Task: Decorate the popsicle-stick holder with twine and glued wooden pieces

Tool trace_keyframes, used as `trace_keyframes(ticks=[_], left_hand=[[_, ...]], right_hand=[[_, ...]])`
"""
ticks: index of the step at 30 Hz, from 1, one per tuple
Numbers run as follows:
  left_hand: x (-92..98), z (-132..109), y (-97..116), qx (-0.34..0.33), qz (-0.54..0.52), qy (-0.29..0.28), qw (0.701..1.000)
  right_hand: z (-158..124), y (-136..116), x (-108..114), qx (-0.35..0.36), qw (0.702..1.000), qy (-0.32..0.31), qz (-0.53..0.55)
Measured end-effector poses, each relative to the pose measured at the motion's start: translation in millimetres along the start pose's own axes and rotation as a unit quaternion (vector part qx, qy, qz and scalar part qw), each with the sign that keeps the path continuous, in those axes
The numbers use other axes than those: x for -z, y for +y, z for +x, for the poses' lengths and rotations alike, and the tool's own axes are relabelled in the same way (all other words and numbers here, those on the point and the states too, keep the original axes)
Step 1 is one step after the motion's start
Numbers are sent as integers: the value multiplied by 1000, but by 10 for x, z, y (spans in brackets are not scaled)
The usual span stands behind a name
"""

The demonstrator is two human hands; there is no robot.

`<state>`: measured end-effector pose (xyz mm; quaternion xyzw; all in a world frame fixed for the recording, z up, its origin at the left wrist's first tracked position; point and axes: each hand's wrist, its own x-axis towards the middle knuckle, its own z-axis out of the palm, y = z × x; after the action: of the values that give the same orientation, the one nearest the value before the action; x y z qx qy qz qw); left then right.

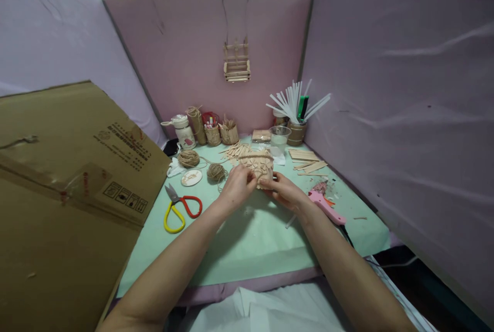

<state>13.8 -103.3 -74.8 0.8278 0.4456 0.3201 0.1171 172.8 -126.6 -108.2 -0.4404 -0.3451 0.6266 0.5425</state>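
Both my hands meet over the middle of the pale green table (250, 239). Between them is a small craft piece (259, 163) built of wooden sticks and wrapped with twine. My left hand (237, 185) curls round its left side with the fingers closed on it. My right hand (283, 191) grips its lower right edge, fingers pinched. The underside of the piece is hidden by my fingers.
Red-and-yellow scissors (179, 208) and two twine balls (189, 158) lie to the left, a pink glue gun (326, 206) to the right. Loose wooden sticks (306, 159), a plastic cup (280, 137) and pots line the back. A big cardboard box (69, 193) crowds the left.
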Motion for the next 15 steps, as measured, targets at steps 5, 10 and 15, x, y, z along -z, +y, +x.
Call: trace_keyframes(ticks=[5, 10, 15], left_hand=[[-22, 12, -20, 7, -7, 16, 1000], [-87, -7, -54, 70, -44, 48, 995], [-141, 14, -191, 179, -145, 135, 964]], right_hand=[[-5, -6, 0, -4, 1000, 0, -4], [-15, -19, 6, -8, 1000, 4, -1], [-22, -38, 20, -16, 1000, 5, 1]])
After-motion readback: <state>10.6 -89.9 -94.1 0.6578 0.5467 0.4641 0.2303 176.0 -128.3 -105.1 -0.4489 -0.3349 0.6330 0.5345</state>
